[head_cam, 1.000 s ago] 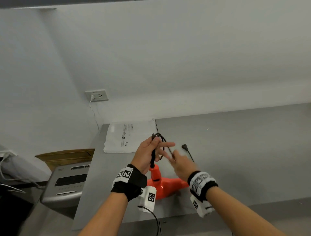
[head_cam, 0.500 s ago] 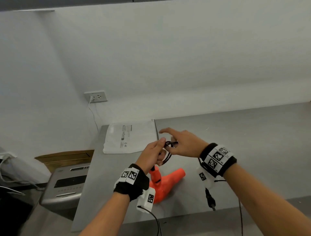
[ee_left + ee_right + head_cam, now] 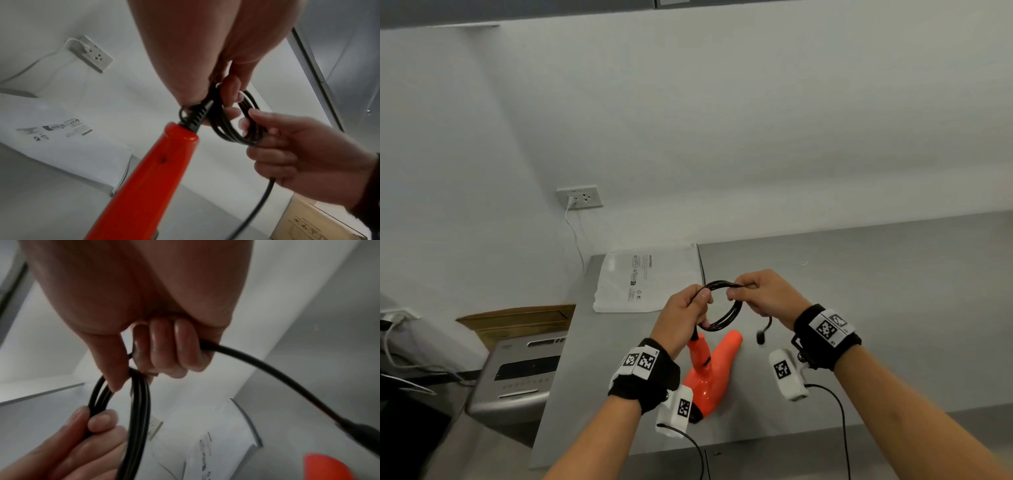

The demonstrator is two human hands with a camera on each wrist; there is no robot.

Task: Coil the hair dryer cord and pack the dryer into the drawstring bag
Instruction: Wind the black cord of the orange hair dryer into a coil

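An orange hair dryer [image 3: 710, 370] stands tilted on the grey table [image 3: 893, 308], its handle [image 3: 156, 170] rising toward my hands. Its black cord [image 3: 722, 308] is wound into several loops above it. My left hand [image 3: 685, 318] pinches one side of the coil [image 3: 232, 126] near the handle's strain relief. My right hand [image 3: 763, 294] grips the other side [image 3: 135, 399], and the plug end [image 3: 761, 337] hangs below its fingers. A flat white bag [image 3: 650, 277] with printed warnings lies on the table behind the hands.
A wall socket [image 3: 580, 197] with a white cable sits on the wall at the left. A grey machine [image 3: 520, 373] and a cardboard box [image 3: 517, 318] stand left of the table. The table's front edge runs just below the dryer.
My right hand has brought more cord onto the coil, and the loops are now bundled between both hands. The plug, earlier out on the table, now dangles by my right hand. The dryer has turned.
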